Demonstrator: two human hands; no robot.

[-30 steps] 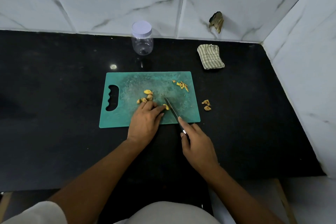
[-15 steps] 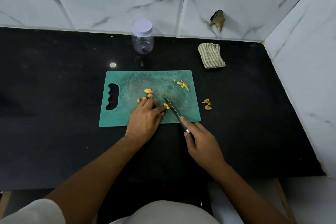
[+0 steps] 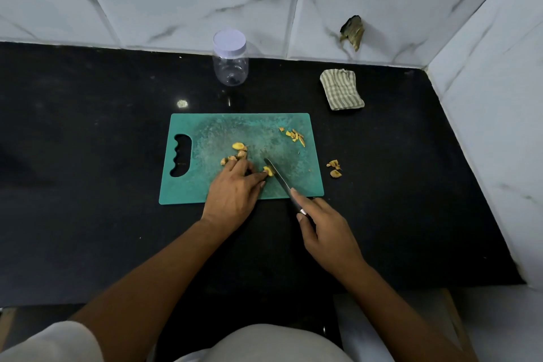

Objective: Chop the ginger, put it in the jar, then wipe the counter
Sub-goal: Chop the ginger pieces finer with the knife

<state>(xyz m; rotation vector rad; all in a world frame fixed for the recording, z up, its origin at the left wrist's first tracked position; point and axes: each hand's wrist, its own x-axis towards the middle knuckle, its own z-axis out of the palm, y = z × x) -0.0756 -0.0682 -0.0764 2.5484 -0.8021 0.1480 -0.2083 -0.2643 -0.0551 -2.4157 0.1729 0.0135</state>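
A green cutting board [image 3: 205, 185] lies on the black counter [image 3: 88, 185]. My left hand [image 3: 233, 194] pinches a yellow ginger piece [image 3: 268, 170] on the board. My right hand [image 3: 326, 232] grips a knife [image 3: 279, 178] by its handle; the blade lies against that piece. More ginger pieces [image 3: 237, 152] sit just beyond my left fingers. Small chopped bits [image 3: 293, 136] lie at the board's far right. Two or three scraps [image 3: 334, 168] rest on the counter off the board's right edge. A clear plastic jar [image 3: 230, 58] with a white lid on stands by the back wall.
A folded striped cloth [image 3: 340, 89] lies at the back right of the counter. White marble-look tiled walls [image 3: 484, 126] close the back and right sides, and a dark damaged patch [image 3: 352, 31] marks the back wall. The counter's front edge runs near my body.
My right hand and the knife have drawn back slightly toward me and to the right. My left hand stays on the ginger piece.
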